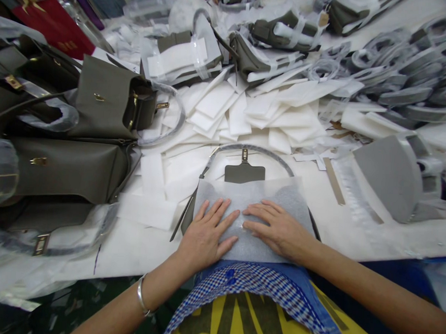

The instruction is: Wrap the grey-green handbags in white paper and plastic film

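Note:
A dark olive handbag (245,174) lies flat at the table's front edge, its wrapped handle (271,153) arching away from me. Over its body spreads a pale, translucent wrapping sheet (251,194). My left hand (209,230) rests on the left half of this sheet, fingers spread. On the right half lies my right hand (279,228), its fingers stretched out and pointing left. Both palms press down flat, and neither holds anything. The bag's tab with a gold metal clasp (244,155) sticks out beyond the sheet's far edge. Most of the bag's front is hidden under the sheet.
Several olive handbags (64,165) are stacked at the left. White foam sheets (244,109) lie heaped behind the bag, with wrapped bags (265,55) farther back. Plastic-wrapped straps (404,71) pile up at the right, near a grey curved panel (388,174) and a brown strip (333,181).

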A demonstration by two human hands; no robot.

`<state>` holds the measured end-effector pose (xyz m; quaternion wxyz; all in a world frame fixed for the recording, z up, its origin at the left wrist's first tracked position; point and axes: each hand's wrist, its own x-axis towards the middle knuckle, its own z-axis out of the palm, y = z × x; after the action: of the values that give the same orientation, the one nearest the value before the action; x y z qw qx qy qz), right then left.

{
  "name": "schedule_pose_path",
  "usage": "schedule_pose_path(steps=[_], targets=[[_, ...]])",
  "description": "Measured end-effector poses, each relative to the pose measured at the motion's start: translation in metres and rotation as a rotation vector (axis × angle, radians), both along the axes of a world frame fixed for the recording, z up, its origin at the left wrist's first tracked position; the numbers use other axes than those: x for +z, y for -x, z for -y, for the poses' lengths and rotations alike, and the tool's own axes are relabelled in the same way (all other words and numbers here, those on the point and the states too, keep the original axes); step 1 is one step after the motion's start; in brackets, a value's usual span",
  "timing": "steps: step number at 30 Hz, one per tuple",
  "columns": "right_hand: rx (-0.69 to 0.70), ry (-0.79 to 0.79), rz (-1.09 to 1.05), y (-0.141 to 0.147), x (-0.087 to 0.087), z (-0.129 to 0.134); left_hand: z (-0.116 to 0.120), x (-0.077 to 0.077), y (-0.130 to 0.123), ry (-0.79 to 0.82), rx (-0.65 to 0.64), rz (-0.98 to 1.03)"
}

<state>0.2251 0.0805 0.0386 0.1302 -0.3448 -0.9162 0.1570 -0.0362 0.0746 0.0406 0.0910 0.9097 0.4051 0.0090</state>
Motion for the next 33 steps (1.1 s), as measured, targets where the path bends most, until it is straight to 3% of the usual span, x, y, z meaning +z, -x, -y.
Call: schedule_pose_path(steps=[17, 26, 33], targets=[[0.064, -0.04, -0.001, -0.003, -0.008, 0.002, 0.002, -0.002, 0.0, -0.001, -0.003, 0.046], [0.042, -0.139, -0.139, -0.006, -0.014, 0.009, 0.005, -0.006, 0.004, -0.092, -0.061, 0.046], [0.076, -0.109, -0.051, -0.004, -0.011, 0.008, 0.002, -0.001, -0.001, -0.088, -0.096, -0.003]])
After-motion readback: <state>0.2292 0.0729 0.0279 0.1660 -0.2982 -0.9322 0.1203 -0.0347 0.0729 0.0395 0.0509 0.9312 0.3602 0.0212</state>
